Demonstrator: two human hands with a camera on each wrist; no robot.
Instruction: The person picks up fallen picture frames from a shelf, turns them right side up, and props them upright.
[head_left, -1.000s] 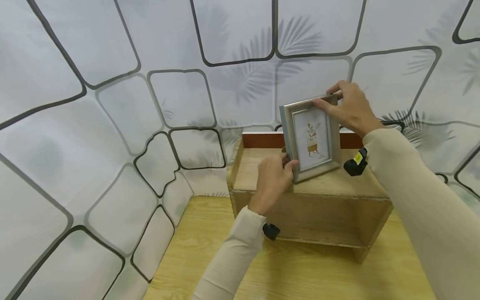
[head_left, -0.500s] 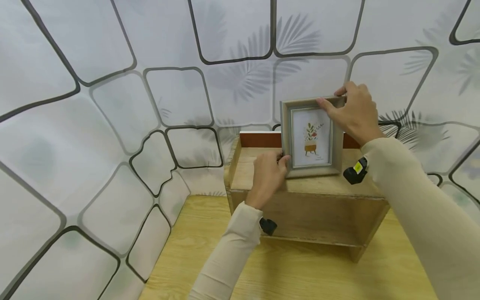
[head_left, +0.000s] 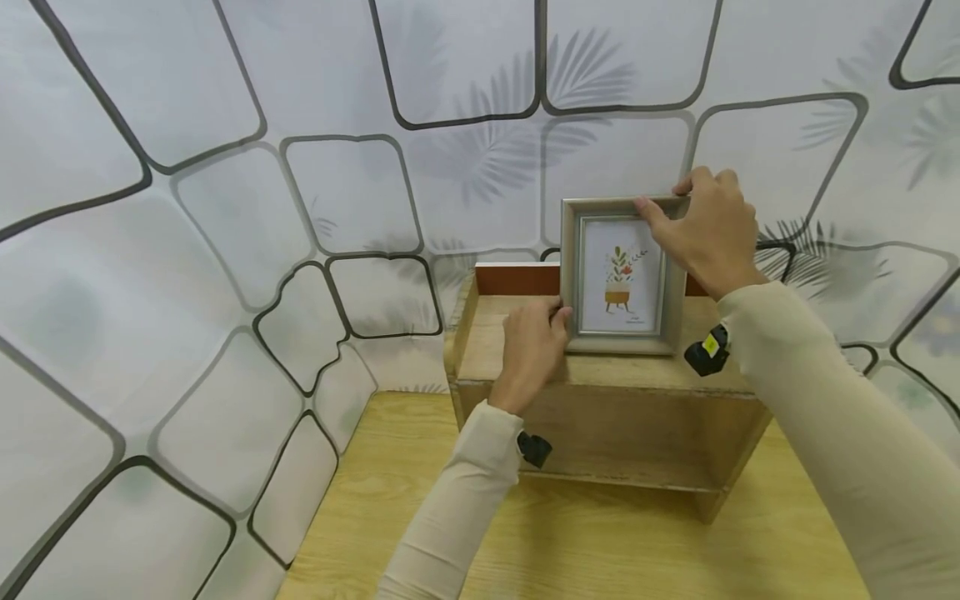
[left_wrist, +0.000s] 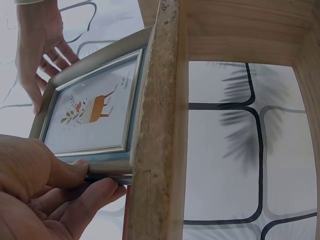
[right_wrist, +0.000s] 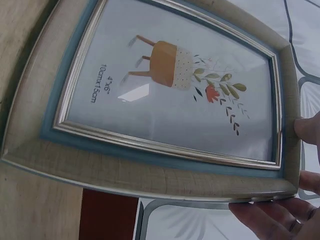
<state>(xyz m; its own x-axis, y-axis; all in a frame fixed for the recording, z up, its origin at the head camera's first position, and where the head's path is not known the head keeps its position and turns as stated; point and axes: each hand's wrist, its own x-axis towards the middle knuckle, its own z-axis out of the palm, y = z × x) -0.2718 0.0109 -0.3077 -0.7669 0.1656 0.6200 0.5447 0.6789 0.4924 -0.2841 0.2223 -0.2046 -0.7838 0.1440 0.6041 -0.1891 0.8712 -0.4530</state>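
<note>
A picture frame [head_left: 572, 250] with a silvery border stands upright on the top board of a small wooden shelf [head_left: 491, 337]. Its print shows a plant in an orange footed pot. My left hand [head_left: 531, 350] pinches the frame's lower left edge; in the left wrist view the thumb [left_wrist: 70, 172] lies on the front and the fingers are behind. At the upper right corner my right hand [head_left: 711, 233] holds the frame, thumb in front. The right wrist view shows its other fingers [right_wrist: 262, 217] along the side edge. The frame's back is hidden.
The shelf has a raised left side [head_left: 459, 325], a reddish-brown back strip [head_left: 517, 279] and an open compartment [head_left: 615, 433] below. It stands on a yellow wood-grain surface [head_left: 420, 467], close to a patterned wall covering [head_left: 480, 183].
The frame was tilted and turned a second ago; it has straightened to face forward, its bottom edge level. Both hands have kept their hold, shifting slightly with it.
</note>
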